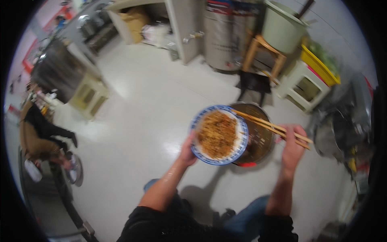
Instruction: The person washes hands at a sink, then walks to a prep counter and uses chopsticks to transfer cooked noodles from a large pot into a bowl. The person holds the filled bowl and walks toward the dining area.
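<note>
My left hand (188, 150) grips the left rim of a white plate or shallow bowl with a blue patterned border (193, 121), filled with brown, shredded-looking food (217, 134). My right hand (294, 148) holds a pair of wooden chopsticks (272, 127), whose tips reach the upper right rim of the dish. Partly hidden under the dish, on its right, is a round metal basin (267, 113) with brown liquid and some solid pieces in it. A red item (246, 165) shows at the lower edge of the basin.
A wooden stool (251, 56) bears a pale green bucket (279, 30). Beside it, a white plastic stool (302, 99) holds a yellow basket (322, 65) of greens. A metal cylinder (220, 45) stands ahead. Another person (39, 136) is at the far left, near a plastic stool (90, 96).
</note>
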A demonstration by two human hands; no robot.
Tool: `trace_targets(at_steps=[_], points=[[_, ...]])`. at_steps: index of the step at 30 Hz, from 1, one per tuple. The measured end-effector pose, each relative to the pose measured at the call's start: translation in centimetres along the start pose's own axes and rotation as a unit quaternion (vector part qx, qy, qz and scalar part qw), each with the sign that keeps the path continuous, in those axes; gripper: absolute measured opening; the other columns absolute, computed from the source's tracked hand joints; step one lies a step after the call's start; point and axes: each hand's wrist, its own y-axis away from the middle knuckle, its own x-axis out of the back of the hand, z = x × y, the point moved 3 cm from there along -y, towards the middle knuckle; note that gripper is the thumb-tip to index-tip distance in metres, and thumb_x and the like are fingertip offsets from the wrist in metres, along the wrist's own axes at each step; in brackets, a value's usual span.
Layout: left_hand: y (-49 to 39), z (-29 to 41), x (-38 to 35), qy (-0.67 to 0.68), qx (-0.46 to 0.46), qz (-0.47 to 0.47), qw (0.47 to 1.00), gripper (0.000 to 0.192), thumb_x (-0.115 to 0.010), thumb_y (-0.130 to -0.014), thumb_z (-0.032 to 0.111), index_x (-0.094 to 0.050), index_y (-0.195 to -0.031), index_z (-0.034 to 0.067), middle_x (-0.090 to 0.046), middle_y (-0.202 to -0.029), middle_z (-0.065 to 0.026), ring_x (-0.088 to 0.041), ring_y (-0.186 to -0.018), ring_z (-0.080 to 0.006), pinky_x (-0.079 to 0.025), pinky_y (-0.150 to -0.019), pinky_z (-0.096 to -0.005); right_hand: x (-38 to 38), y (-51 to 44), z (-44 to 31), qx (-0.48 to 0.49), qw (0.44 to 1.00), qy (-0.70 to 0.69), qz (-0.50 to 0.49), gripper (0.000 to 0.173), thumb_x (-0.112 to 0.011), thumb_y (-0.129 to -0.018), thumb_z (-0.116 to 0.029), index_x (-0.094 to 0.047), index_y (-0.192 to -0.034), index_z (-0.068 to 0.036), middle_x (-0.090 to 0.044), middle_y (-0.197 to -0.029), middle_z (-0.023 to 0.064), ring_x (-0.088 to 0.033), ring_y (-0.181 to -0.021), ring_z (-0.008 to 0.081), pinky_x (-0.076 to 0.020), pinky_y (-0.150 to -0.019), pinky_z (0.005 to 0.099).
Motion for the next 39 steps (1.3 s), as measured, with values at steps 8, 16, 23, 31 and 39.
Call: trace_targets(at_steps=[8,16,23,31,39], points=[[0.7,0.9,-1.2,0.019,-0.006,-0.042,0.999,0.069,-0.043,-0.105,0.052,-0.035,-0.151,0.002,-0.049,-0.148,-0.0194,-0.052,-0.133,-0.0328,-0.046,-0.11,-0.0469,-0.9,0.2,-1.4,0.008,0.998,-0.049,-0.03,0.016,-0.059,-0.101,-0.008,-0.068,-0.096,0.005,-0.072,-0.088,0.0095,-0.061,-0.063,0.0089,-0.0505,-0.06,0.0225],[0.5,0.8,-1.5,0.014,-0.019,-0.071,0.997,0.069,-0.042,-0.105,0.052,-0.034,-0.151,0.0,-0.047,-0.149,-0.0197,-0.05,-0.134,-0.033,-0.045,-0.111,-0.0469,-3.2,1.5,-2.5,-0.02,0.988,0.049,-0.148,0.018,-0.059,-0.1,-0.007,-0.069,-0.092,0.006,-0.069,-0.081,0.0065,-0.062,-0.063,0.0087,-0.0504,-0.058,0.0225],[0.3,0.5,-1.3,0.0,-0.024,-0.04,0.999,0.07,-0.042,-0.105,0.052,-0.034,-0.151,0.0,-0.046,-0.149,-0.02,-0.05,-0.134,-0.0329,-0.044,-0.111,-0.0467,-0.2,0.7,-3.7,0.017,0.996,-0.059,-0.064,0.023,-0.052,-0.103,-0.004,-0.064,-0.087,0.007,-0.067,-0.084,0.0101,-0.061,-0.062,0.0106,-0.0511,-0.059,0.0221],[0.1,0.5,-1.4,-0.009,-0.011,-0.031,0.999,0.071,-0.043,-0.104,0.053,-0.034,-0.152,0.001,-0.047,-0.149,-0.0198,-0.05,-0.134,-0.0334,-0.044,-0.111,-0.0475,-1.4,1.0,-2.7,0.003,0.994,-0.011,-0.108,0.024,-0.051,-0.104,-0.005,-0.064,-0.087,0.007,-0.065,-0.086,0.0108,-0.062,-0.062,0.0127,-0.0514,-0.057,0.0242],[0.1,0.5,-1.5,-0.014,-0.008,-0.04,0.999,0.07,-0.042,-0.105,0.052,-0.033,-0.152,0.001,-0.047,-0.149,-0.0198,-0.05,-0.134,-0.0332,-0.045,-0.11,-0.0468,-1.6,0.6,-1.1,-0.01,0.997,-0.03,-0.071,0.02,-0.055,-0.1,-0.002,-0.064,-0.084,0.005,-0.065,-0.081,0.0086,-0.061,-0.059,0.0112,-0.0497,-0.055,0.0235]])
